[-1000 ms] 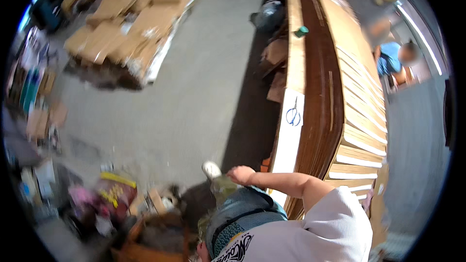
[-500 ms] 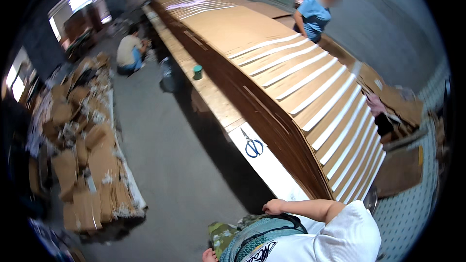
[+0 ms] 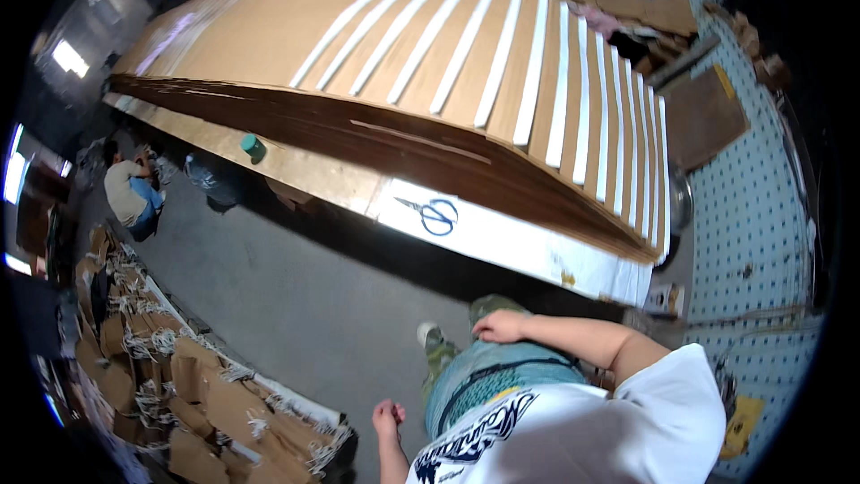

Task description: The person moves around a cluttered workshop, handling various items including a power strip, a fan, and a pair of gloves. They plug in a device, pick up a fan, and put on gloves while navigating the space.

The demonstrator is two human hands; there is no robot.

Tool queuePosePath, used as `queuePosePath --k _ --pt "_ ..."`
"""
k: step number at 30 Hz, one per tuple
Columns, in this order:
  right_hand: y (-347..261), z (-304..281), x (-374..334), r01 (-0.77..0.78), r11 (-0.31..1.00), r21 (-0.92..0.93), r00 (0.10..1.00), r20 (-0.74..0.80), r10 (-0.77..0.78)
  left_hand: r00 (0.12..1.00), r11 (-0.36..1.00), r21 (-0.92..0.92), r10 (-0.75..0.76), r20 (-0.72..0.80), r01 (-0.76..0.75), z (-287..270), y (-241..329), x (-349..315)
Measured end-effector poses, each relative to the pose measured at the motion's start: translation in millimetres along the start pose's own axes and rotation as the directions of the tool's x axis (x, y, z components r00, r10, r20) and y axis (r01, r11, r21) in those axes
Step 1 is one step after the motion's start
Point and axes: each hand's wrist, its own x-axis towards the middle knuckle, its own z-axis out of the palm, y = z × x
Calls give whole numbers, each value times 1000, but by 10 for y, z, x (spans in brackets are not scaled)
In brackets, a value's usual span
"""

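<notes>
My right grip hangs before my camouflage trousers, my left grip by my left side; fingers look curled, but I cannot tell how tightly. Farther off, scissors lie on white paper on the table, right of a green can, near a stack of cardboard bearing white strips.
</notes>
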Motion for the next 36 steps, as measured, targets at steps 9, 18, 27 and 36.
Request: queuePosePath --k 9,18,27,36 --pt "688 226 -689 -452 869 200 844 -221 490 976 912 403 -15 218 -77 878 1372 691" --pt "1251 415 -1306 -421 690 588 687 -290 666 850 683 685 -181 495 -253 2872 1794 474" --pt "1737 704 -1864 -376 544 750 484 -341 806 793 518 791 -307 527 -325 3781 1595 325" --pt "1220 -17 -2111 40 594 803 160 -592 790 712 446 781 -359 603 -437 3916 1714 665"
